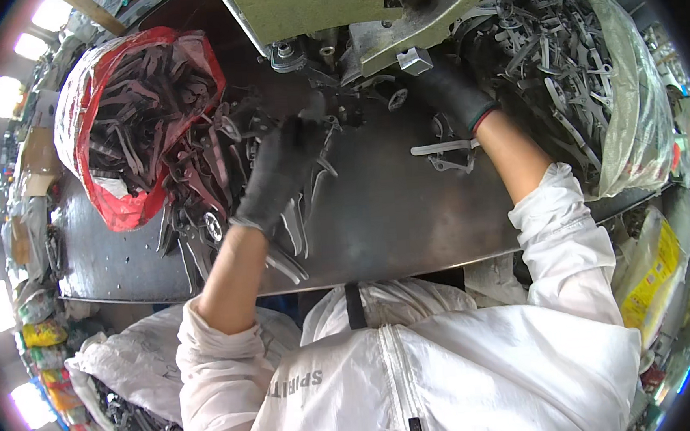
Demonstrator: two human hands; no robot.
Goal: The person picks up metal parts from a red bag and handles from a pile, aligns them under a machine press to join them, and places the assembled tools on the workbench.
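Both of my hands wear dark gloves and reach toward the base of a green metal machine (320, 7). My left hand (282, 160) is over the right side of a heap of dark, lever-shaped metal parts (200, 173); its fingers blur into the dark area under the machine, so their grip is unclear. My right hand (454, 94) is beside the machine's slanted metal arm (420, 21), close to a small shiny metal block (414, 61). Its fingertips are hidden in shadow. A few silvery lever-shaped parts (445, 148) lie on the dark metal table (385, 221) below it.
At the left, a red-rimmed clear bag (100, 187) holds many dark lever parts, some spilling onto the table. A translucent bag (643, 118) full of silvery parts stands at the right. Below the table's right edge is a yellow-and-white sack (655, 268); another white sack (144, 346) is lower left.
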